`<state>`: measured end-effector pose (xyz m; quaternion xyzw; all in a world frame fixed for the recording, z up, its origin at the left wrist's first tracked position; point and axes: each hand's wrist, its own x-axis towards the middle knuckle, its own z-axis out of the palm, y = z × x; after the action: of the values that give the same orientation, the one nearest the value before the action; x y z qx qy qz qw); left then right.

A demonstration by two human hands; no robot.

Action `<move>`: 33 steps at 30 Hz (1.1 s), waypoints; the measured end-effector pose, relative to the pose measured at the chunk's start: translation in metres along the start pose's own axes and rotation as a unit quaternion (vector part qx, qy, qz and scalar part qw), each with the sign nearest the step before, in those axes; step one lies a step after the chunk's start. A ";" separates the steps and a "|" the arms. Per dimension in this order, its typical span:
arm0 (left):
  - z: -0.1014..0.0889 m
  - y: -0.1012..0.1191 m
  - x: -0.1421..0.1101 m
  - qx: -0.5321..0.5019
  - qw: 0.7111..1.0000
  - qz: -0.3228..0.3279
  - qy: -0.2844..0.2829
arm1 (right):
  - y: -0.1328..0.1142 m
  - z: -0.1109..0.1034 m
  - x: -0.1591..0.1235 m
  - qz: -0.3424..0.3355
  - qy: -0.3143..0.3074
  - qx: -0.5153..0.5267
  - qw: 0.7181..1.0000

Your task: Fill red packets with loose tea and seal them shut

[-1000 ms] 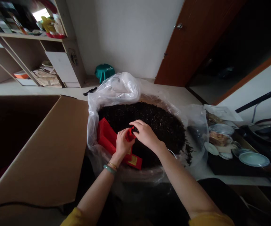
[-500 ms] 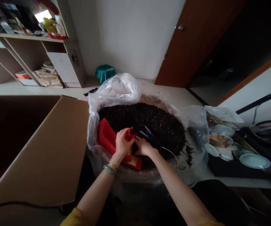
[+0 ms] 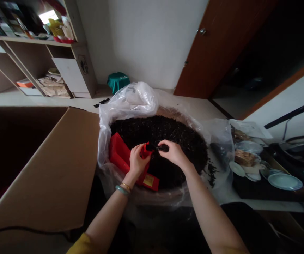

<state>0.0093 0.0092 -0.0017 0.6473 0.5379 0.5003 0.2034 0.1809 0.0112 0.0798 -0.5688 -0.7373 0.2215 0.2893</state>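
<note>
The small red packet [image 3: 147, 150], of soft shiny material, is above the near left part of a wide heap of dark, dry shreds [image 3: 183, 141]. Its mouth is open, and dark content can be seen in it. The left hand [image 3: 138, 158] is closed around this packet, with the thumb on one side and the fingers on the other. The right hand [image 3: 175, 153] is just beside the mouth; its thumb and fingertips are together upon a small dark clump [image 3: 162, 147], whose exact form is too dark to tell.

Under and beside the left hand lie bigger red packets [image 3: 119, 151] on the heap, and a yellow label [image 3: 148, 180] shows on the red piece nearest to the person. The heap lies in a round container, lined with a clear plastic sheet [image 3: 128, 106], which is bunched at the far left edge. On the left wrist are a pale green bangle [image 3: 122, 190] and a thin gold bracelet [image 3: 126, 185].

To the left stands an open brown cardboard box [image 3: 59, 173]. To the right there are a clear tub with brown pieces [image 3: 245, 156], a small white dish [image 3: 237, 168] and a pale oval dish [image 3: 285, 180]. Behind, a green cloth-like thing [image 3: 118, 83] is near the wall, between a wooden shelf unit [image 3: 75, 53] and a reddish-brown door [image 3: 218, 42].
</note>
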 end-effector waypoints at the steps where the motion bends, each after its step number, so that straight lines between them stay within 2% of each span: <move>1: 0.000 0.000 0.000 -0.001 1.000 -0.002 0.000 | -0.007 -0.006 0.001 -0.020 0.013 0.008 1.000; 4: 0.000 0.000 0.000 -0.002 1.000 -0.005 0.000 | -0.027 -0.013 0.006 -0.061 0.018 0.008 0.998; 9: 0.000 -0.001 0.000 0.000 1.000 -0.007 -0.001 | -0.043 -0.002 0.011 -0.076 0.009 -0.003 0.997; 17: 0.000 0.000 0.000 0.004 1.000 -0.005 -0.001 | -0.038 0.008 0.009 -0.071 0.028 -0.047 0.996; 23: 0.001 0.000 0.000 0.004 1.000 0.001 -0.003 | -0.044 0.012 0.010 -0.100 -0.007 -0.048 0.994; 27: 0.001 -0.001 0.000 -0.006 1.000 -0.003 0.011 | -0.033 0.002 0.005 -0.056 0.049 0.001 0.997; 29: 0.002 -0.001 -0.001 -0.019 1.000 -0.002 0.019 | -0.024 -0.002 0.000 -0.035 0.048 0.004 0.998; 33: 0.003 -0.002 -0.002 -0.036 0.999 0.010 0.007 | -0.017 0.000 -0.010 -0.084 0.032 -0.051 0.995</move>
<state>0.0109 0.0090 -0.0051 0.6410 0.5146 0.5262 0.2178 0.1707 -0.0029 0.0888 -0.5259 -0.7830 0.1407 0.3007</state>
